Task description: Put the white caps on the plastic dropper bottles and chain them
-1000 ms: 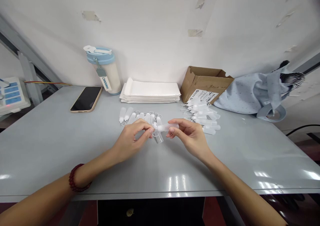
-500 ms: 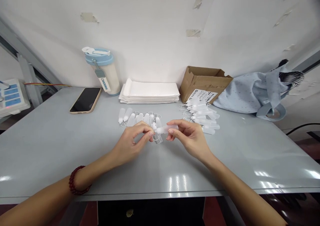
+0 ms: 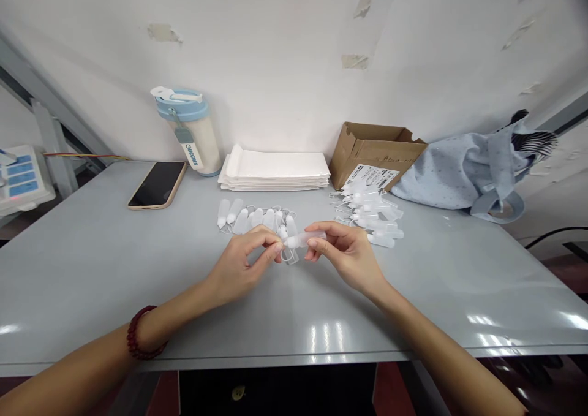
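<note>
Between my hands lies a small translucent plastic squeeze bottle (image 3: 299, 240), held nearly level above the table. My right hand (image 3: 351, 253) grips its body between thumb and fingers. At the other end, my left hand (image 3: 245, 261) pinches the bottle's tip, where a thin loop strap hangs down; the fingertips hide the cap itself. Just behind my left hand lies a cluster of similar bottles (image 3: 269, 220), one of them below the held bottle. To the right, beyond my right hand, several more bottles (image 3: 374, 211) are heaped with their looped caps pointing left.
A stack of white envelopes (image 3: 278, 170) lies against the wall, with a cardboard box (image 3: 379, 152) to its right and a pale blue bag (image 3: 452, 171) farther right. A tumbler (image 3: 195, 137) and a phone (image 3: 157, 185) stand and lie on the grey table (image 3: 285, 324) at left.
The held bottle and both hands have barely moved; the right fingers have shifted very slightly toward the left. The other bottles stay in place.
</note>
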`<state>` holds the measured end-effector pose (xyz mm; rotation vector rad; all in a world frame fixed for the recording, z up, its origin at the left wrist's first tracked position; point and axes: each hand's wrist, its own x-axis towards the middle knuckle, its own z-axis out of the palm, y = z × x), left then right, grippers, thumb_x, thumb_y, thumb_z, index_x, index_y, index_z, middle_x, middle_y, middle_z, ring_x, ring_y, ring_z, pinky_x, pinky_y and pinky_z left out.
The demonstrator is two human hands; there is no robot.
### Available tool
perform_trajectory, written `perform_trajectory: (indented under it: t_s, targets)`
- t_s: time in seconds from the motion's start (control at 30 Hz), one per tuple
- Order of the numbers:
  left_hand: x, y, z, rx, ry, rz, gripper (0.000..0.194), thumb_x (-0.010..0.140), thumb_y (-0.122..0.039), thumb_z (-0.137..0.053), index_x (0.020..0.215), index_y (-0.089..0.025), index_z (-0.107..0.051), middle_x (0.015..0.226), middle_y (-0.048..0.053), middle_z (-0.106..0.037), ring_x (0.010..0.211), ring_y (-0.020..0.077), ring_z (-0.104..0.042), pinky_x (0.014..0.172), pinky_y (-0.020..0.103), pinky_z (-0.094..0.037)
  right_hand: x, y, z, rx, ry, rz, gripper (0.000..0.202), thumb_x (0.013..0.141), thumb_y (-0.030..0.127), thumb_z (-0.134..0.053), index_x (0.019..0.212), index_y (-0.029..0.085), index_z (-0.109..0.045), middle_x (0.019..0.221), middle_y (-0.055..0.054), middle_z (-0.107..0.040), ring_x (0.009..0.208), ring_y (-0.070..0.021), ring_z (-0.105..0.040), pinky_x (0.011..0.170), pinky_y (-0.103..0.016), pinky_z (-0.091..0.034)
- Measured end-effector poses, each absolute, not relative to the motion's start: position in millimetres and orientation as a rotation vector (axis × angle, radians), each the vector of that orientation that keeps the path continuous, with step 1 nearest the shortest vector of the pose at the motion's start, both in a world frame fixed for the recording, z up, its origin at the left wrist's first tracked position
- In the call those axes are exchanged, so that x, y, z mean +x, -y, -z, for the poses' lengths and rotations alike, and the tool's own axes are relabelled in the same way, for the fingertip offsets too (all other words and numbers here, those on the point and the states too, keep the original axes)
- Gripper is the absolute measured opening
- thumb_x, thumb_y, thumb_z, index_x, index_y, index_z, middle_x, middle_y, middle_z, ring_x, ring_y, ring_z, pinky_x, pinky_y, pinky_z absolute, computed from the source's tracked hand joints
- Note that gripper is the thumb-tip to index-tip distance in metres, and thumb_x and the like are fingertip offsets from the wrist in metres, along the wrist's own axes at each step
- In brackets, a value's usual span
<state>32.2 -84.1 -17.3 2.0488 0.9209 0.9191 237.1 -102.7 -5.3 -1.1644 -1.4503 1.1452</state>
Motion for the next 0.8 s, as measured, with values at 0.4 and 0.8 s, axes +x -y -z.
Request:
perform_trajectory:
  t_s: [0.4, 0.8]
  targets:
    - [33.1, 83.2, 17.8, 2.072, -0.927, -0.898, 0.024, 0.091, -0.022, -0.044, 0.071, -0.018, -0.058, 0.073, 0.001, -0.060, 0.072, 0.0128, -0.056, 0.069, 0.025, -0.044, 238.0, 101.4, 9.1, -1.151, 1.455, -1.166, 0.024, 0.077, 0.036, -0.067, 0.091, 0.017, -0.068, 0.059, -0.001, -0.068, 0.056, -0.0152, -0.065, 0.059, -0.030, -0.054]
    - [33.7, 83.6, 17.5, 2.060, -0.918, -0.893, 0.024, 0.090, -0.021, -0.045, 0.071, -0.017, -0.058, 0.073, 0.001, -0.060, 0.073, 0.0128, -0.056, 0.070, 0.025, -0.043, 237.6, 100.9, 8.9, -1.136, 1.440, -1.187, 0.024, 0.076, 0.036, -0.068, 0.090, 0.017, -0.067, 0.059, 0.000, -0.068, 0.056, -0.0149, -0.065, 0.059, -0.029, -0.055]
